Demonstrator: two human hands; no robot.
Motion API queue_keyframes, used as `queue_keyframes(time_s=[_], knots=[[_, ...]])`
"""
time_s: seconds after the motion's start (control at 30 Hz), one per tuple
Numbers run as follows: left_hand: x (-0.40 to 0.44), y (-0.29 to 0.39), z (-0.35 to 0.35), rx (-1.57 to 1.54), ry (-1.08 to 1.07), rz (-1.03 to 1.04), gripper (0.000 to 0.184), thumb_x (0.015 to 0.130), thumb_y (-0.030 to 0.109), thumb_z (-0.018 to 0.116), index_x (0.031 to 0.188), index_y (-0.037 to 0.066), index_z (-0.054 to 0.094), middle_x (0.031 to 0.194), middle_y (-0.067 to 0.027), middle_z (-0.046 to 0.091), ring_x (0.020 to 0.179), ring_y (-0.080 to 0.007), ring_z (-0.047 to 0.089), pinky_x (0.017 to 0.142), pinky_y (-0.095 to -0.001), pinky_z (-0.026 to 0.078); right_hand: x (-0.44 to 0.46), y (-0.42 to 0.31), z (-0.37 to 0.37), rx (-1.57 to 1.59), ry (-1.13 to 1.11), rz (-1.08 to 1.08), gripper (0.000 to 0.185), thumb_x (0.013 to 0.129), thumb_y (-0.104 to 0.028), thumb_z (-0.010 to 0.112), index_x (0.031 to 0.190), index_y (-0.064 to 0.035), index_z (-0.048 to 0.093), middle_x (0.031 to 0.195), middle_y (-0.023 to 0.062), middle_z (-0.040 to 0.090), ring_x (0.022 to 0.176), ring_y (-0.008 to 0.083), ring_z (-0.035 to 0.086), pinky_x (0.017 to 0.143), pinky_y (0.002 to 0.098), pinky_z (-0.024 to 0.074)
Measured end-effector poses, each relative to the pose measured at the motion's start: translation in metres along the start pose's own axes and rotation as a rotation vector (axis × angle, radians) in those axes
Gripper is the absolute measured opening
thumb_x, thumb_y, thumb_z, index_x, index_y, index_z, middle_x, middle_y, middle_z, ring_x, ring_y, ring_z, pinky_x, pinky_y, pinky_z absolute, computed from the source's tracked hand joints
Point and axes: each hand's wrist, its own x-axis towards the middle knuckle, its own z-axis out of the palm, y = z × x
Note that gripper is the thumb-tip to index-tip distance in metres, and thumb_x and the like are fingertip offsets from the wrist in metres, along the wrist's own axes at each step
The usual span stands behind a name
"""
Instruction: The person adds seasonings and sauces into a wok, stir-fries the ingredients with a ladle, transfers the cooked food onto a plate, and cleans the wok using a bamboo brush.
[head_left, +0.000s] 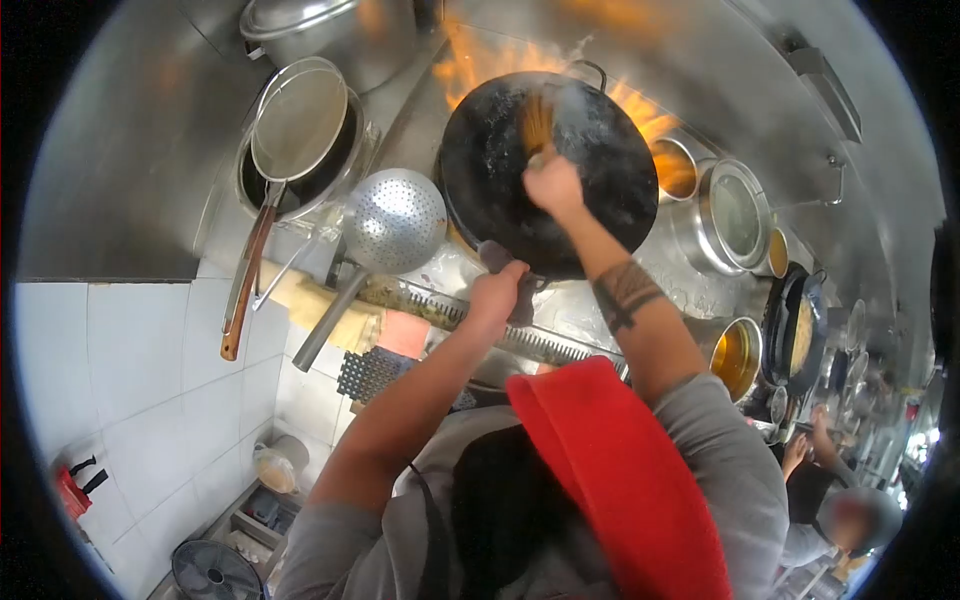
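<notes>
A large black wok [610, 190] sits over the burner with flames rising behind its far rim. My right hand [553, 183] is closed around a bamboo wok brush [538, 122], whose bristles press on the inside of the wok. Wisps of steam or smoke rise near the brush. At the wok's near rim, my left hand [495, 297] is closed on a dark folded cloth [523, 302]; the near handle is mostly hidden under it. Left of the wok lies a perforated ladle [395, 220] with a long metal handle.
A mesh strainer [300, 120] rests across a pot at left, near a big lidded pot [330, 45]. To the right stand metal pots [738, 215], a container of yellow oil [737, 360] and black pans [790, 320]. A co-worker [815, 500] is at lower right.
</notes>
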Motion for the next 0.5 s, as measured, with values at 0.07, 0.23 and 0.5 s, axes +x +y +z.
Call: queue_keyframes(time_s=[0.07, 0.23, 0.5], knots=[[0.001, -0.001, -0.001, 0.012, -0.008, 0.004, 0.045, 0.086, 0.033, 0.073, 0.099, -0.010, 0.071, 0.090, -0.0131, 0.071, 0.076, -0.0218, 0.066, 0.068, -0.0362, 0.051, -0.036, -0.011, -0.003, -0.085, -0.133, -0.214, 0.051, 0.089, -0.023, 0.052, 0.133, 0.0038, 0.054, 0.105, 0.0340, 0.069, 0.102, 0.0484, 0.068, 0.095, 0.0550, 0.0532], [0.007, -0.006, -0.002, 0.009, -0.023, -0.035, 0.045, 0.087, 0.036, 0.073, 0.098, -0.007, 0.070, 0.088, -0.0105, 0.070, 0.075, -0.0207, 0.065, 0.067, -0.0350, 0.050, 0.003, 0.006, -0.017, 0.049, -0.001, -0.022, 0.040, 0.090, -0.026, 0.053, 0.118, 0.0016, 0.062, 0.096, 0.0307, 0.071, 0.098, 0.0459, 0.070, 0.089, 0.0523, 0.0557], [-0.002, 0.005, -0.002, -0.071, -0.287, -0.366, 0.037, 0.090, 0.043, 0.069, 0.109, 0.013, 0.063, 0.090, -0.0058, 0.063, 0.081, -0.0258, 0.066, 0.072, -0.0498, 0.056, -0.089, 0.059, -0.137, -0.527, -0.504, -0.043, 0.040, 0.087, -0.028, 0.057, 0.112, -0.0007, 0.072, 0.106, 0.0270, 0.072, 0.102, 0.0413, 0.070, 0.091, 0.0501, 0.0554]])
